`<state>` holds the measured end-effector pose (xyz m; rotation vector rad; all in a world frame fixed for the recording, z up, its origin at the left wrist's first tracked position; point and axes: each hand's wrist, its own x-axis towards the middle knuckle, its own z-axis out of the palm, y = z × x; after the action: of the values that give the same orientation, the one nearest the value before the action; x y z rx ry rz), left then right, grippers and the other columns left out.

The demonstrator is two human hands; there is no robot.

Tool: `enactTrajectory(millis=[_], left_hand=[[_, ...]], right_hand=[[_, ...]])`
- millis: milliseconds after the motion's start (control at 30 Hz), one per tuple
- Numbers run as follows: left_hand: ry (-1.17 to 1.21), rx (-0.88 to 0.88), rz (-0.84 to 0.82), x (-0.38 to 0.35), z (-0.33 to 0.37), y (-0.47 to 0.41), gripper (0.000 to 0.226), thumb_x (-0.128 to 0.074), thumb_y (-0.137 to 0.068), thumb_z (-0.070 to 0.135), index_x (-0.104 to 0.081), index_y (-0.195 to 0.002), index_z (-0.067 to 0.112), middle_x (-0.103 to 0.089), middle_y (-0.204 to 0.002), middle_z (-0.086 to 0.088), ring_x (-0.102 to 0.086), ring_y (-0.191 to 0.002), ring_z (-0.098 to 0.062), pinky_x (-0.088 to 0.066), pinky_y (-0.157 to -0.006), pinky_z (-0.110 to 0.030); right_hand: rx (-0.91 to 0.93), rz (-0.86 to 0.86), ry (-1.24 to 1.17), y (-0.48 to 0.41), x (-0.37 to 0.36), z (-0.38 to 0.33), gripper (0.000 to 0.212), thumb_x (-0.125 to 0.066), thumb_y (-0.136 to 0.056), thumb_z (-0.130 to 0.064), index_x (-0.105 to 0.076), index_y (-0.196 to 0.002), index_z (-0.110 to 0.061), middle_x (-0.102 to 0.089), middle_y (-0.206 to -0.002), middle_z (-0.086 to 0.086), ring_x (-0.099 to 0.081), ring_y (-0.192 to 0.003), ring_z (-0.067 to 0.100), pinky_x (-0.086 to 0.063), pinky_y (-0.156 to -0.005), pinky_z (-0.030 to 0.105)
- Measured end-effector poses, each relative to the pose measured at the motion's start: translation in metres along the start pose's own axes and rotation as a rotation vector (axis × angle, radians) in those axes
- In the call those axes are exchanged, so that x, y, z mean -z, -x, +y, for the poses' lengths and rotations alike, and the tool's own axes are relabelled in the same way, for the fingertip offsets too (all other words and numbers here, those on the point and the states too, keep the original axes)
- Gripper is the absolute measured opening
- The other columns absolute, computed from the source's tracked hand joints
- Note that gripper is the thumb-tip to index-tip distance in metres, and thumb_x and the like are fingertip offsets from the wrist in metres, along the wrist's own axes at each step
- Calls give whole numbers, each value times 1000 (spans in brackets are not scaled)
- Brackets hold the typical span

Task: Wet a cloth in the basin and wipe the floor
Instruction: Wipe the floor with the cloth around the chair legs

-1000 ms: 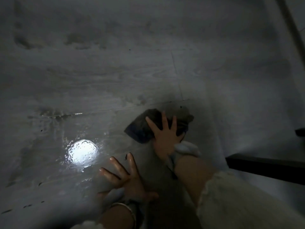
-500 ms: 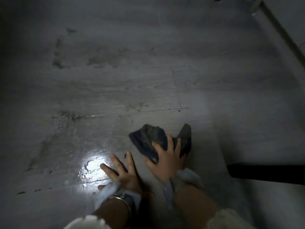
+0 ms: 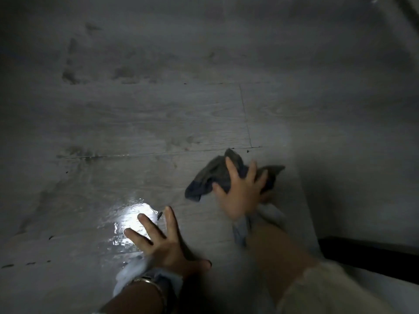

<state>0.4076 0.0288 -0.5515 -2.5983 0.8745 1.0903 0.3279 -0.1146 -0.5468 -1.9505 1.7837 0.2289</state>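
A dark grey cloth (image 3: 209, 177) lies bunched on the pale wood-grain floor (image 3: 158, 123). My right hand (image 3: 241, 193) presses down on it with fingers spread, covering its middle. My left hand (image 3: 163, 241) rests flat on the floor to the left and nearer me, fingers splayed, holding nothing. A wet patch (image 3: 127, 220) shines just beyond the left fingertips. The basin is out of view.
A dark low bar or furniture edge (image 3: 367, 254) runs along the right near me. A pale skirting (image 3: 399, 23) runs along the far right. Dark smudges (image 3: 74, 73) mark the floor at the far left. Small dark specks (image 3: 27, 264) dot the near left.
My right hand has slid the cloth to the right and slightly away. My left hand has stayed planted by the wet patch.
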Motion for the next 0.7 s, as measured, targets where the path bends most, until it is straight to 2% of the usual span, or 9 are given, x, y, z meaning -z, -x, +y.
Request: enactTrajectory(millis=[133, 233, 367, 433, 500, 567, 700], left_hand=[[-19, -2, -133, 3, -2, -9, 149, -74, -44, 77, 46, -122, 33, 44, -142, -28, 28, -131, -62, -15, -112, -63], [-57, 7, -145, 6, 0, -9, 151, -73, -42, 78, 48, -118, 31, 43, -142, -30, 26, -130, -64, -12, -112, -64], [-81, -7, -152, 12, -1, -7, 155, -73, -44, 78, 43, -135, 30, 43, -142, -31, 25, -129, -65, -13, -111, -66], [-63, -15, -163, 12, 1, -4, 152, -74, -48, 75, 39, -140, 30, 42, -143, -30, 26, -130, -64, -13, -110, -67], [-29, -22, -114, 13, 2, 5, 142, -72, -56, 70, 37, -139, 35, 39, -146, -27, 25, -133, -61, -14, -111, -66], [-13, -63, -45, 14, -2, 13, 122, -65, -69, 62, 24, -148, 36, 32, -151, -22, 21, -137, -57, -17, -113, -61], [-113, -242, -91, 32, -40, 18, 106, -62, -79, 51, 16, -150, 37, 27, -156, -13, 14, -144, -47, -25, -113, -53]], right_hand=[[121, -75, 39, -71, 28, -34, 66, -46, -92, -58, -12, -147, -50, 15, -161, 4, 15, -145, 41, -10, -112, 66], [174, -73, 93, -79, 36, -33, 62, -45, -94, -55, -15, -147, -48, 10, -162, 2, 13, -147, 37, -8, -113, 65], [330, -52, 69, -44, 23, -33, 53, -51, -93, -43, -32, -142, -40, -7, -161, 2, 6, -148, 32, -11, -115, 59], [338, -56, 69, -14, 8, -38, 50, -53, -90, -39, -37, -137, -37, -12, -159, 2, 3, -148, 30, -12, -115, 56], [318, -59, 63, 19, -6, -39, 47, -54, -88, -38, -39, -133, -36, -13, -158, 1, 1, -148, 28, -14, -114, 54], [294, -81, 57, 47, -16, -33, 45, -54, -87, -37, -40, -131, -36, -13, -158, -1, 1, -148, 25, -16, -113, 52], [215, -134, 72, 99, -31, -23, 46, -51, -87, -38, -38, -131, -40, -8, -159, -4, 4, -148, 24, -17, -114, 51]])
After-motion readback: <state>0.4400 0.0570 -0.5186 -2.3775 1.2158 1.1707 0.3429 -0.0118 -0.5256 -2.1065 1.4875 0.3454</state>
